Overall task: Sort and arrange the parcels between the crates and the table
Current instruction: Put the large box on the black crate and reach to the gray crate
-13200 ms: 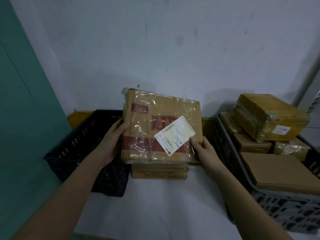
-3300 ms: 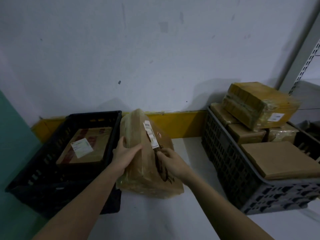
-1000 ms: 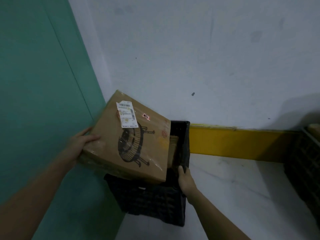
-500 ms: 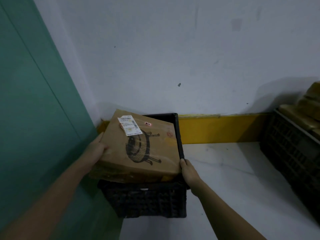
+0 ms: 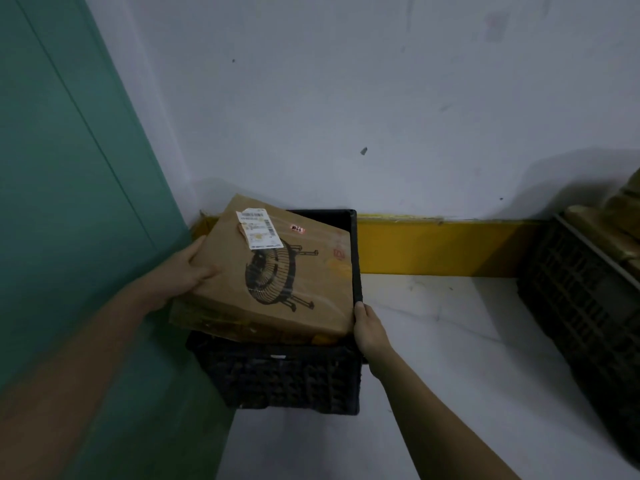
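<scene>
A pale grey wall (image 5: 346, 98) rises behind the desk's far edge, scuffed, with a small dark chip (image 5: 363, 151) near its middle. A yellow band (image 5: 433, 247) runs along its foot. A teal panel (image 5: 62, 168) stands at the left.

No wording can be read; the white shipping label (image 5: 258, 229) at the upper left of the cardboard parcel (image 5: 273, 271) carries barcodes and print too small to make out; a red mark (image 5: 338, 253) near its right edge is illegible.
</scene>
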Demonstrator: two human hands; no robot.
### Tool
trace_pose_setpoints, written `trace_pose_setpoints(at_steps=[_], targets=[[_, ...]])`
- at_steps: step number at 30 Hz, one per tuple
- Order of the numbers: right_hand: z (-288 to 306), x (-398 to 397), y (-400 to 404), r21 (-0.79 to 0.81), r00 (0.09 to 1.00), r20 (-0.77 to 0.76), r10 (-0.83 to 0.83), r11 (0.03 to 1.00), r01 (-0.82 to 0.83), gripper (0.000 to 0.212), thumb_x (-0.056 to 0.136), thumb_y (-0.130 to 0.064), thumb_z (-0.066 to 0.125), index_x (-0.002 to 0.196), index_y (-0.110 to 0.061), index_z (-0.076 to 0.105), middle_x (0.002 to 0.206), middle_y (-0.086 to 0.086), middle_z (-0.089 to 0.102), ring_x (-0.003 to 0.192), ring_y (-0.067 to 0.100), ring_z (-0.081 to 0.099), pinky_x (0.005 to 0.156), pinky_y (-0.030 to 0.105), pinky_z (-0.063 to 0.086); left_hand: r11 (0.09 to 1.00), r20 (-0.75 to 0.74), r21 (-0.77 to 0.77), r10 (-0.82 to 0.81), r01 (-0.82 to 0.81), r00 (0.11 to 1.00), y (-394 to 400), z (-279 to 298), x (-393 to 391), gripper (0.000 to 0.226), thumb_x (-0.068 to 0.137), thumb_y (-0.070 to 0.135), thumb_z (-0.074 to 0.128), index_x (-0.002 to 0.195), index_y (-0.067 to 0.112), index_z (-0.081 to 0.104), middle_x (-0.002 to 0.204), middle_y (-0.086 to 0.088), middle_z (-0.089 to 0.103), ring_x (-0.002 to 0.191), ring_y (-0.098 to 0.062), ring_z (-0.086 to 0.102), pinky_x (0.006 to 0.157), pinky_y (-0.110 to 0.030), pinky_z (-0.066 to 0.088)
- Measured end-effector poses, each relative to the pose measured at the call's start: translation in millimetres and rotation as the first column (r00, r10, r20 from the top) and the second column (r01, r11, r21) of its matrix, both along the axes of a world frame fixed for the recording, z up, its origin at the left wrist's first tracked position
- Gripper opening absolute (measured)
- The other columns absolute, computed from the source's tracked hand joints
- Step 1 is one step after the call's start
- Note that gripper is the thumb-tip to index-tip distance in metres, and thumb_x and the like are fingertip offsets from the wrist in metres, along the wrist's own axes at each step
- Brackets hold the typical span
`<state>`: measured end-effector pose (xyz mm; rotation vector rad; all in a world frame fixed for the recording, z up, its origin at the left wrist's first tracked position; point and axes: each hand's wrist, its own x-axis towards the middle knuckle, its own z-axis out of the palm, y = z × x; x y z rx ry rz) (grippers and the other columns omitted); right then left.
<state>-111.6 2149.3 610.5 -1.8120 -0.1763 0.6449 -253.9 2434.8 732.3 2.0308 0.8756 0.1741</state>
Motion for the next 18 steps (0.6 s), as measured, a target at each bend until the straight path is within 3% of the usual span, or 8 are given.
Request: trace_pose_setpoints(at_steps=[6, 10, 12, 14, 15, 16, 18], targets=[[-6, 2, 2, -0.001, 0.999, 0.049, -0.017, 1.000, 0.017, 0.044, 0.109, -0.040, 0.022, 0.134, -0.013, 0.046, 0.114, 0.004, 0.052, 0.101, 0.022, 0.050, 0.086, 0.033, 0.037, 1.000, -0.023, 0.001, -0.025, 0.025, 0.999, 3, -5, -1, 0.086, 0.092, 0.034, 0.065, 0.159, 0.029, 0.010, 0.156, -0.008, 0.034, 0.112, -0.019, 0.049, 0.085, -0.026, 0.043], [-6, 3, 3, -0.015, 0.997, 0.075, -0.018, 1.000, 0.019, 0.043, 0.109, -0.039, 0.022, 0.131, -0.012, 0.047, 0.116, 0.006, 0.053, 0.101, 0.022, 0.050, 0.085, 0.033, 0.038, 1.000, 0.000, -0.009, -0.026, 0.026, 1.000, -3, -3, 2, 0.081, 0.094, 0.032, 0.063, 0.158, 0.028, 0.012, 0.155, -0.007, 0.035, 0.117, -0.023, 0.048, 0.094, -0.033, 0.040], [-5, 2, 3, -0.020, 0.996, 0.081, -0.020, 1.000, 0.022, 0.044, 0.109, -0.039, 0.022, 0.133, -0.012, 0.047, 0.116, 0.006, 0.053, 0.102, 0.022, 0.050, 0.086, 0.033, 0.037, 0.999, -0.001, 0.039, -0.038, 0.038, 0.999, -7, -4, 0, 0.080, 0.095, 0.033, 0.062, 0.157, 0.027, 0.013, 0.154, -0.008, 0.036, 0.120, -0.026, 0.048, 0.097, -0.034, 0.040], [-4, 1, 3, -0.044, 0.996, 0.094, -0.012, 0.999, 0.016, 0.046, 0.109, -0.041, 0.022, 0.135, -0.012, 0.047, 0.121, 0.007, 0.055, 0.106, 0.023, 0.051, 0.087, 0.034, 0.039, 0.984, -0.135, 0.177, -0.013, 0.037, 0.991, -9, -3, -1, 0.086, 0.094, 0.049, 0.058, 0.158, 0.030, 0.004, 0.161, -0.010, 0.024, 0.138, -0.034, 0.037, 0.111, -0.044, 0.034], [-3, 1, 3, -0.063, 0.995, 0.096, -0.005, 0.998, 0.011, 0.048, 0.108, -0.042, 0.021, 0.136, -0.012, 0.047, 0.124, 0.009, 0.056, 0.108, 0.024, 0.052, 0.089, 0.035, 0.040, 0.942, -0.286, 0.328, 0.025, 0.074, 0.958, -10, -1, 0, 0.086, 0.093, 0.059, 0.051, 0.157, 0.033, 0.000, 0.164, -0.012, 0.014, 0.145, -0.038, 0.025, 0.116, -0.053, 0.027], [-1, 2, 2, -0.093, 0.996, 0.093, 0.009, 0.996, 0.000, 0.049, 0.108, -0.043, 0.021, 0.136, -0.012, 0.047, 0.126, 0.011, 0.056, 0.108, 0.025, 0.054, 0.089, 0.036, 0.043, 0.843, -0.426, 0.514, 0.087, 0.161, 0.900, -14, 2, 1, 0.082, 0.095, 0.064, 0.041, 0.157, 0.036, -0.003, 0.165, -0.013, 0.005, 0.149, -0.039, 0.011, 0.117, -0.061, 0.018], [3, 5, 0, -0.176, 0.996, 0.074, 0.054, 0.984, -0.040, 0.050, 0.107, -0.045, 0.020, 0.133, -0.012, 0.047, 0.121, 0.012, 0.057, 0.101, 0.026, 0.056, 0.082, 0.038, 0.048, 0.573, -0.500, 0.745, 0.141, 0.341, 0.855, -30, 7, 5, 0.068, 0.100, 0.056, 0.029, 0.158, 0.032, 0.001, 0.166, -0.009, -0.005, 0.151, -0.036, -0.006, 0.114, -0.068, 0.007]])
